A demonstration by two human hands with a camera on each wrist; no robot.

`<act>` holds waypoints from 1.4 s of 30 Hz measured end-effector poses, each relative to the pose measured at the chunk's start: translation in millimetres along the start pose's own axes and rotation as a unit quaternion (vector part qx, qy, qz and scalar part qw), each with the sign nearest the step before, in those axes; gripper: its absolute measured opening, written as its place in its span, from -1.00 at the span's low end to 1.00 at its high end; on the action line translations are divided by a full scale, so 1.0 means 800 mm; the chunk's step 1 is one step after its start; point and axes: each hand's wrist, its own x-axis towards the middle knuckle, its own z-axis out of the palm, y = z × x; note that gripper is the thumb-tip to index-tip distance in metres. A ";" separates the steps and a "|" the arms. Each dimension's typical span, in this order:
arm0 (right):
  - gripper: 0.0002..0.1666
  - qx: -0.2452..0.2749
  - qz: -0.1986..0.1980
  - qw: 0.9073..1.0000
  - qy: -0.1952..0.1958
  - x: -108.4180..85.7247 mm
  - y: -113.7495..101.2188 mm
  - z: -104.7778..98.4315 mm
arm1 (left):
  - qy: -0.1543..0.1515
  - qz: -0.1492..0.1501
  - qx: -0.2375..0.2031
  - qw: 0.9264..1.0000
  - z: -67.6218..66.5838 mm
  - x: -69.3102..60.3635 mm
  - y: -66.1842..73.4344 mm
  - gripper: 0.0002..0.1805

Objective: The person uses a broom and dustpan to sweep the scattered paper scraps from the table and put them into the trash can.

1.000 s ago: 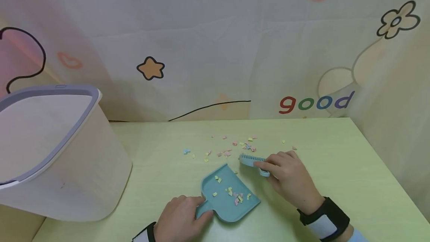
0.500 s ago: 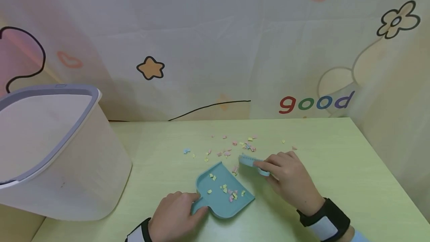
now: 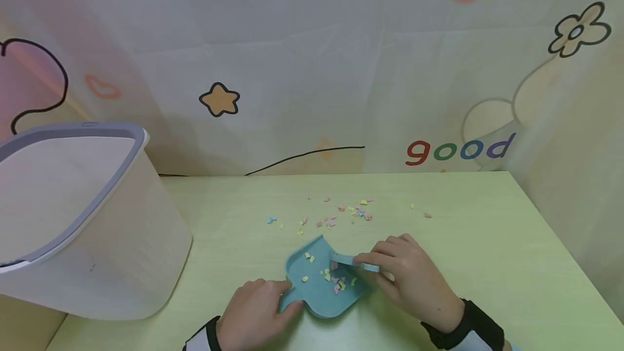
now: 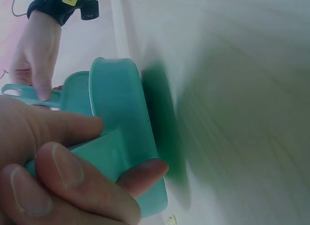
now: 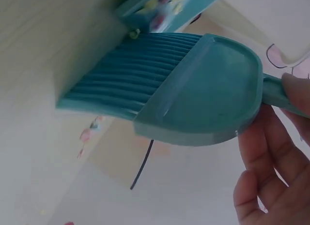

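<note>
My left hand (image 3: 255,310) grips the short handle of a blue-green dustpan (image 3: 317,302) just above the table, its open edge facing right. Several yellow and pink paper scraps (image 3: 339,284) lie in the pan. In my right hand (image 3: 407,278) is a small matching hand brush (image 3: 345,259), held by its handle at the pan's open edge. The right wrist view shows the brush's ridged bristles (image 5: 131,72) close to the dustpan (image 5: 193,12). From the left wrist view, fingers wrap the dustpan handle (image 4: 104,152) and the pan's underside shows.
More pink, yellow and blue scraps (image 3: 361,213) are scattered on the table (image 3: 234,253) behind the dustpan. A large white bin (image 3: 122,242) with a grey-purple rim stands at the left. A printed curtain (image 3: 292,69) hangs behind the table.
The dustpan shifted slightly left in my left hand, then stayed. My right hand moved the brush left and toward me, to the pan's open edge; pink scraps beside the brush are now at the pan.
</note>
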 end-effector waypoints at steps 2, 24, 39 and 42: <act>-0.52 0.039 0.016 0.999 0.016 0.001 -0.001 -0.003 | -0.001 0.001 -0.001 1.000 0.001 0.000 0.000 -0.67; -0.71 -0.069 0.104 0.990 0.064 0.005 -0.012 -0.025 | -0.003 0.013 0.001 1.000 0.005 -0.002 0.001 -0.70; -0.75 0.114 0.127 0.979 0.108 0.007 -0.020 -0.030 | -0.030 0.001 0.001 1.000 0.004 0.001 0.002 -0.71; -0.75 0.097 0.126 0.980 0.122 0.008 -0.014 -0.033 | -0.045 -0.007 0.001 0.999 0.005 0.000 0.003 -0.68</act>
